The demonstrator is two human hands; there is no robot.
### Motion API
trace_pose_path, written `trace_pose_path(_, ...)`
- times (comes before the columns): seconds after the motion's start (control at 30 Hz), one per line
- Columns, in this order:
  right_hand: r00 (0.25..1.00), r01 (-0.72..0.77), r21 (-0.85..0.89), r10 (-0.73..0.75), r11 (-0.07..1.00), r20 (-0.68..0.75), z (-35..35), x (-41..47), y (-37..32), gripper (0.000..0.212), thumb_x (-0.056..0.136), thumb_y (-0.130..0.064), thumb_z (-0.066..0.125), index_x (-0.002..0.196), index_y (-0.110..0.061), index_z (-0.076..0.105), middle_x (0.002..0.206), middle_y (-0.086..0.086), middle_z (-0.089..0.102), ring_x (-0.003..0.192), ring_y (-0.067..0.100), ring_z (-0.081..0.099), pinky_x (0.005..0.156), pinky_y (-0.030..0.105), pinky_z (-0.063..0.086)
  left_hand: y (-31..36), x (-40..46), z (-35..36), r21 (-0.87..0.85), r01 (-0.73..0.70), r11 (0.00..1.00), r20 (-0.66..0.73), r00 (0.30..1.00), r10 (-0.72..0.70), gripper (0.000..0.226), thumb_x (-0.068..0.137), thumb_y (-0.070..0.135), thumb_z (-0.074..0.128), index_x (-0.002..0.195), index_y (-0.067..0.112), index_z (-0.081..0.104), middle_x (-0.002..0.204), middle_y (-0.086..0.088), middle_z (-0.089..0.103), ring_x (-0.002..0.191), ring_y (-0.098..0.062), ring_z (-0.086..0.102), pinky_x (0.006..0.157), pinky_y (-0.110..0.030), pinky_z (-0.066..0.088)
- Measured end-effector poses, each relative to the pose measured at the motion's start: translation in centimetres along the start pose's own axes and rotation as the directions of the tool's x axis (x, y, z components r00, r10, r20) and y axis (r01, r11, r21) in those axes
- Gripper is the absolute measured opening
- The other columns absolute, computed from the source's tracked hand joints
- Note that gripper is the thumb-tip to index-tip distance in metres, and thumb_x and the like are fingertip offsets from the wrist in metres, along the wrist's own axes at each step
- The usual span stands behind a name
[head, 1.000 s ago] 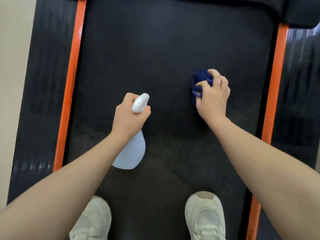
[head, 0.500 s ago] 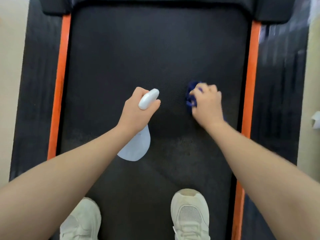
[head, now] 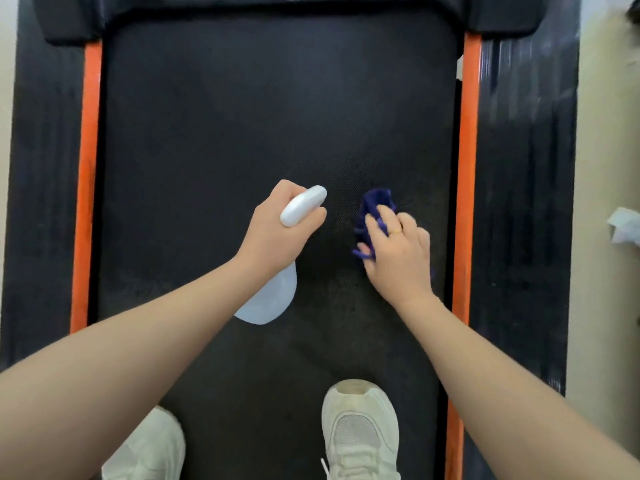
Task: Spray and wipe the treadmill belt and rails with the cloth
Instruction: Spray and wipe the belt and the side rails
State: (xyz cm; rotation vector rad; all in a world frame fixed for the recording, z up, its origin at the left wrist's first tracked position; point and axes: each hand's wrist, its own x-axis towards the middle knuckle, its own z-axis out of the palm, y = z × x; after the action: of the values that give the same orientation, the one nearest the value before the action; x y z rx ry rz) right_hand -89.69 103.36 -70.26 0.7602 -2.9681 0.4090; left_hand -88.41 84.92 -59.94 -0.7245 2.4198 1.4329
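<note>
Black treadmill belt between orange rails, left hand clenched round a white spray bottle mid-belt, right hand pressed a bunched blue cloth under curled fingers nearer the right rail, white shoes at the belt's near edge.

The black treadmill belt runs between orange rails at nine and three o'clock. On it rest two white sneakers at six, and a bunched blue cloth just right of centre.
</note>
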Motion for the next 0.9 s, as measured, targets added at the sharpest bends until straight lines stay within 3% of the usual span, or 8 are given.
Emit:
trace_pose_path(0.1,0.991,0.137,-0.096,-0.136,0.986,0.018,0.3,0.0,1.9,0.038,0.075,-0.02,0.047,0.104,-0.009,0.069,0.114,0.011,0.063,0.103,0.03,0.04,0.074,0.038,0.029,0.5,0.1,0.8,-0.052,-0.015,0.999,-0.03,0.999,0.014,0.018,0.087,0.025,0.063,0.098,0.013,0.056,0.083,0.012,0.055,0.072,0.003,0.05,0.061,-0.009,0.041)
trace_pose_path(0.2,0.989,-0.084,-0.171,0.061,0.982,-0.134,0.8,6.1,4.6,0.023,0.075,-0.011,0.059,0.096,-0.008,0.069,0.108,0.013,0.064,0.102,0.031,0.041,0.076,0.038,0.027,0.6,0.8,2.0,-0.053,-0.005,0.999,-0.025,1.0,0.004,0.02,0.088,0.026,0.063,0.1,0.013,0.055,0.087,0.012,0.055,0.076,0.001,0.052,0.062,-0.007,0.041)
trace_pose_path(0.27,0.969,-0.204,-0.115,0.183,0.972,-0.169,0.4,7.6,5.0,0.019,0.074,-0.005,0.065,0.092,-0.005,0.066,0.107,0.016,0.064,0.101,0.033,0.048,0.082,0.038,0.028,0.8,0.9,2.5,-0.04,0.004,0.999,0.026,1.0,-0.003,0.017,0.088,0.024,0.063,0.099,0.013,0.055,0.087,0.012,0.055,0.076,-0.001,0.051,0.061,-0.006,0.04)
trace_pose_path(0.43,0.979,-0.203,0.056,0.205,0.978,-0.016,-0.6,-0.6,2.8,0.031,0.065,0.007,0.072,0.094,0.005,0.065,0.1,0.022,0.062,0.095,0.039,0.059,0.085,0.037,0.047,0.9,0.6,2.8,0.003,0.015,1.0,0.107,0.994,-0.015,0.017,0.086,0.027,0.064,0.099,0.021,0.055,0.089,0.008,0.061,0.081,-0.008,0.057,0.063,-0.016,0.042)
trace_pose_path(0.57,0.994,-0.095,0.031,0.097,0.995,-0.05,-0.4,1.6,4.4,0.017,0.073,-0.001,0.055,0.087,0.006,0.063,0.091,0.026,0.059,0.092,0.044,0.058,0.088,0.038,0.038,0.6,0.8,3.4,0.026,0.005,1.0,0.099,0.995,-0.008,0.019,0.085,0.027,0.065,0.101,0.022,0.055,0.089,0.009,0.061,0.081,-0.009,0.058,0.068,-0.024,0.045)
trace_pose_path(0.73,0.917,-0.385,0.081,0.391,0.919,-0.079,0.0,6.1,5.8,0.022,0.084,-0.002,0.053,0.102,0.005,0.062,0.116,0.024,0.057,0.117,0.036,0.048,0.103,0.041,0.036,0.9,1.0,2.9,0.105,-0.05,0.993,0.207,0.978,0.027,0.028,0.085,0.024,0.066,0.109,0.023,0.05,0.094,0.011,0.054,0.082,-0.006,0.053,0.063,-0.015,0.039)
trace_pose_path(0.8,0.956,-0.285,0.078,0.289,0.955,-0.052,-0.1,2.6,4.6,0.025,0.084,-0.007,0.044,0.096,0.005,0.062,0.108,0.024,0.059,0.111,0.039,0.051,0.099,0.044,0.04,0.8,0.9,2.2,0.149,-0.081,0.986,0.271,0.962,0.038,0.037,0.086,0.023,0.066,0.118,0.024,0.048,0.103,0.008,0.056,0.089,-0.009,0.053,0.066,-0.015,0.039)
trace_pose_path(0.9,0.98,-0.166,0.149,0.147,0.975,0.131,-0.3,-3.4,1.1,0.033,0.079,-0.01,0.04,0.095,0.005,0.064,0.103,0.023,0.061,0.106,0.043,0.056,0.092,0.049,0.046,0.0,0.8,1.7,0.157,-0.125,0.98,0.314,0.947,0.071,0.048,0.086,0.022,0.066,0.13,0.023,0.046,0.114,0.004,0.057,0.102,-0.014,0.054,0.075,-0.019,0.04)
